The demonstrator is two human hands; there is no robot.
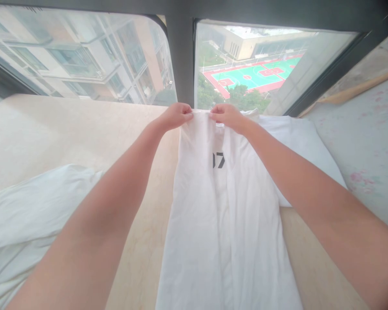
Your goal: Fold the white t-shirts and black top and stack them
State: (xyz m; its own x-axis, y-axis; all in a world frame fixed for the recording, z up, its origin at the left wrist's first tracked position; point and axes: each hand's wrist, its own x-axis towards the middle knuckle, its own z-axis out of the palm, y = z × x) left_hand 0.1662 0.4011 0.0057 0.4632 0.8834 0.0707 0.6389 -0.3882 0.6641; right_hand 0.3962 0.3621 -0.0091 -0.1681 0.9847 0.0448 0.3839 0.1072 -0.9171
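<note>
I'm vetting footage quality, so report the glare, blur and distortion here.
Head view: hazy daylight from the windows pales the white garment, leaving its folds low in contrast; head view: fine detail is soft, though the printed 7 reads clearly; head view: wide-angle stretching seems to enlarge the forearms toward the lower corners, and the right corners darken.

A green sports court (254,78) lies outside the dark-framed window (183,60)
</note>
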